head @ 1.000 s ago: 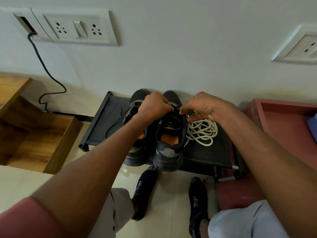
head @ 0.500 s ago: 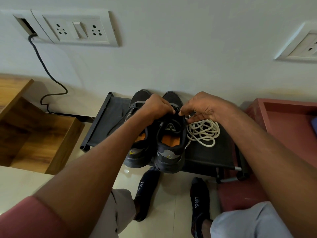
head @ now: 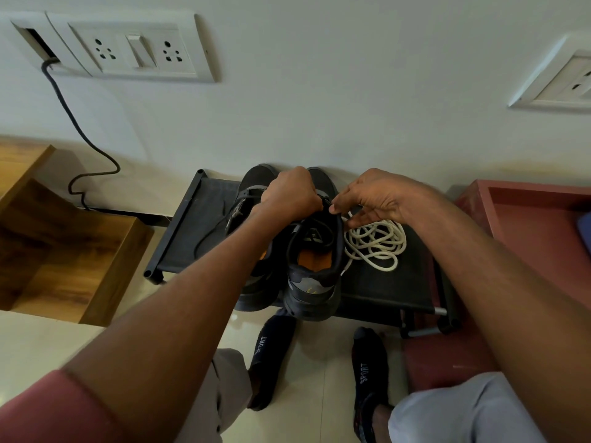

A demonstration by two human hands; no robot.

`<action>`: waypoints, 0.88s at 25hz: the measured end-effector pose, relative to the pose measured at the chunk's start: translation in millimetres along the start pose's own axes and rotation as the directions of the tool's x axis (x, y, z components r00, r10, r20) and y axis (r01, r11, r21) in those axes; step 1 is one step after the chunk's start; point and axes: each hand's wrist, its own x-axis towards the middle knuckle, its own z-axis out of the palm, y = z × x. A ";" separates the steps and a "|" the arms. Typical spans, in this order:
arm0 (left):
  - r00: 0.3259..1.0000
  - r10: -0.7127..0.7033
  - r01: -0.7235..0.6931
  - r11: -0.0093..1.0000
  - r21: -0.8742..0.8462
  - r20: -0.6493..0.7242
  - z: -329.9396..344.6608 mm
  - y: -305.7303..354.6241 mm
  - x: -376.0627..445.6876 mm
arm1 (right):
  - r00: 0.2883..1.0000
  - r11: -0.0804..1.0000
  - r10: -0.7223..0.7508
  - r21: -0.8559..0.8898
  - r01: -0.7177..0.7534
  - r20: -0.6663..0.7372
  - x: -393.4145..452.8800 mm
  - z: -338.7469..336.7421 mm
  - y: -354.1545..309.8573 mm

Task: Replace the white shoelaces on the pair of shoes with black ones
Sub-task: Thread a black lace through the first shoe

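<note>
— Where are the shoes?
— Both stand side by side on the low black rack (head: pixel 192 238) by the wall. The left hand (head: pixel 289 195) grips the right shoe (head: pixel 315 266) at its tongue, fingers curled shut on it.
— And the other hand?
— The right hand (head: pixel 377 196) pinches something dark beside it; I cannot tell what. The white laces (head: pixel 377 244) lie coiled just right of that shoe.

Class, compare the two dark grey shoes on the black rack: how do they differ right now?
The right dark grey shoe has both hands at its tongue, left hand and right hand; the left dark grey shoe is untouched. The right shoe shows its orange insole fully; the left shoe is mostly hidden by the forearm. Both stand on the black rack, toes to the wall.
</note>
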 end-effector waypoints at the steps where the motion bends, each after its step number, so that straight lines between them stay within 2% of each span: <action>1: 1.000 0.001 -0.001 1.000 -0.007 -0.001 -0.1 -0.5 0.3 | 1.000 1.000 -0.003 -0.004 0.003 0.000 0.2 -0.1 0.3; 7: 0.996 -0.091 0.093 0.953 -0.288 0.018 6.1 -7.3 -3.7 | 1.000 1.000 0.013 -0.027 -0.013 -0.003 -0.2 0.9 -0.4; 11: 0.992 -0.073 0.110 0.900 -0.421 0.102 2.2 -8.4 -6.3 | 0.994 0.999 -0.007 -0.037 0.003 -0.105 2.6 2.1 3.3; 18: 0.971 0.019 0.087 0.900 -0.428 0.238 -10.2 -8.8 -15.1 | 0.968 0.983 -0.141 -0.148 0.112 -0.209 10.5 11.3 11.2; 22: 0.970 0.066 0.033 0.918 -0.394 0.235 -13.2 -8.5 -14.9 | 0.971 0.995 -0.101 -0.029 0.098 -0.218 17.1 12.9 12.9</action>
